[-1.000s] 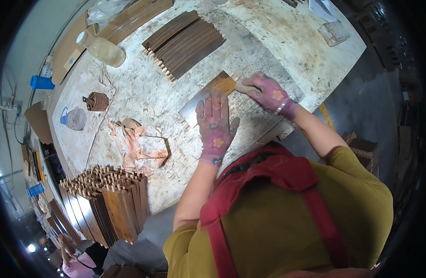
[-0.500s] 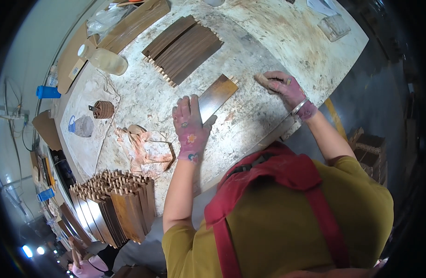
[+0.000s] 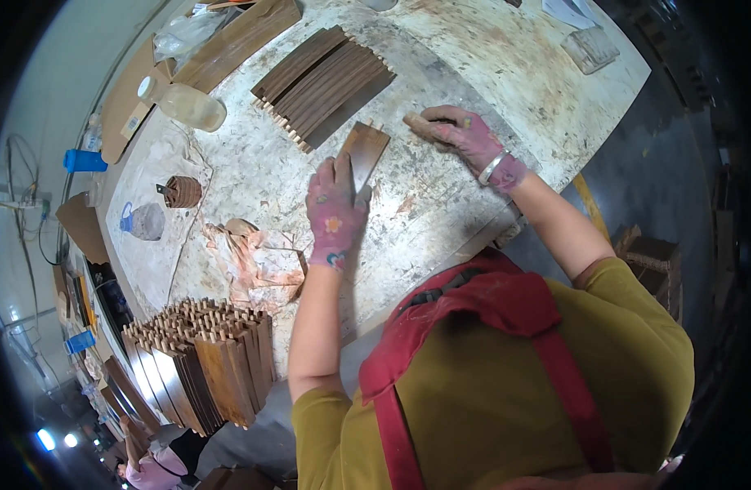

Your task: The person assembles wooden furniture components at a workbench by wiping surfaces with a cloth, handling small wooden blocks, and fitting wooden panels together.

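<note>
A: On the bench (image 3: 253,175), what lay around the wooden slat (image 3: 362,153)?

B: Bare room beside stacked slats (image 3: 325,83). The left hand (image 3: 335,214) grasped it; the right hand (image 3: 455,129) rested flat, released, near the edge.

A woodworking workshop: stacked wooden slats (image 3: 197,369) and a glue-stained workbench (image 3: 490,49).

Smooth dark wood slat (image 3: 363,153) (perhaps veneered); rough, stained matt tabletop (image 3: 490,57).
</note>
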The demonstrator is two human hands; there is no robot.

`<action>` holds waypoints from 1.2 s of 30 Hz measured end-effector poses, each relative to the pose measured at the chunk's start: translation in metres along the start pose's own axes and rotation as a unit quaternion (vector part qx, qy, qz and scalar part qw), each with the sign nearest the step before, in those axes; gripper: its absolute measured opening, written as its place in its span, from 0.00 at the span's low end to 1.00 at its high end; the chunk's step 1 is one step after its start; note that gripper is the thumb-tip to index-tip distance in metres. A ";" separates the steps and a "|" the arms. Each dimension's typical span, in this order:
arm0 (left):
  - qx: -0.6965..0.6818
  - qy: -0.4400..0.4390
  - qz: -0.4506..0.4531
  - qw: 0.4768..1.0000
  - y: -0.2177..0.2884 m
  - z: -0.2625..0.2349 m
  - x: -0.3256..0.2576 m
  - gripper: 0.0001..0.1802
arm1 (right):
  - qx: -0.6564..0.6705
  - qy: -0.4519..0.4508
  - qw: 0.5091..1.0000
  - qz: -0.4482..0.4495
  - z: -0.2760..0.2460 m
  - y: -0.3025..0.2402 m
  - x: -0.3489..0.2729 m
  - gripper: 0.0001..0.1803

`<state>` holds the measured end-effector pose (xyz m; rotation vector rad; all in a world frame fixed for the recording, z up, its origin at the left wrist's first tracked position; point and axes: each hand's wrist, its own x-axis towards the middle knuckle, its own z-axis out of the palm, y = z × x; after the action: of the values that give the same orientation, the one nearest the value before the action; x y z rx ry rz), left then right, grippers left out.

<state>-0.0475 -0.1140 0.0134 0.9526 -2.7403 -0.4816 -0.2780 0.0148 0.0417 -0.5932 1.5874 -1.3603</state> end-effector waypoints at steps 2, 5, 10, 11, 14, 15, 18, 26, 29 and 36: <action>-0.032 -0.011 -0.019 0.999 0.009 0.003 -0.014 0.39 | -0.050 -0.007 0.995 -0.081 0.008 0.014 0.018 0.26; -0.042 -0.006 0.019 0.999 0.016 0.009 -0.032 0.42 | -0.178 0.001 0.979 -0.100 0.027 0.008 0.022 0.22; -0.048 -0.002 0.026 0.999 0.015 0.015 -0.032 0.44 | -0.310 0.023 0.922 -0.231 0.037 0.043 0.036 0.18; -0.049 -0.001 0.023 0.999 0.015 0.016 -0.033 0.44 | -0.317 0.021 0.922 -0.220 0.038 0.043 0.033 0.18; -0.042 0.003 0.013 0.999 0.017 0.016 -0.034 0.42 | -0.343 0.014 0.920 -0.187 0.034 0.041 0.013 0.19; -0.040 0.006 0.008 0.999 0.018 0.015 -0.035 0.41 | -0.356 0.007 0.918 -0.176 0.029 0.038 0.000 0.19; -0.046 0.015 0.015 0.999 0.019 0.009 -0.033 0.35 | -0.376 -0.047 0.910 -0.166 -0.004 0.036 -0.026 0.16; -0.031 0.095 0.101 0.990 0.045 0.048 -0.056 0.30 | -0.359 -0.119 0.871 -0.313 0.032 0.001 -0.017 0.19; -0.059 0.018 0.063 0.996 0.046 0.048 -0.053 0.26 | -0.386 -0.223 0.795 -0.412 0.085 0.010 0.005 0.18; -0.098 -0.022 0.029 0.995 0.041 0.064 -0.063 0.24 | -0.477 -0.482 0.629 -0.379 0.146 0.008 0.035 0.22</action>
<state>-0.0406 -0.0291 -0.0364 0.8204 -2.6888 -0.7530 -0.1651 -0.0839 0.0296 -2.3781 0.9516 -0.2683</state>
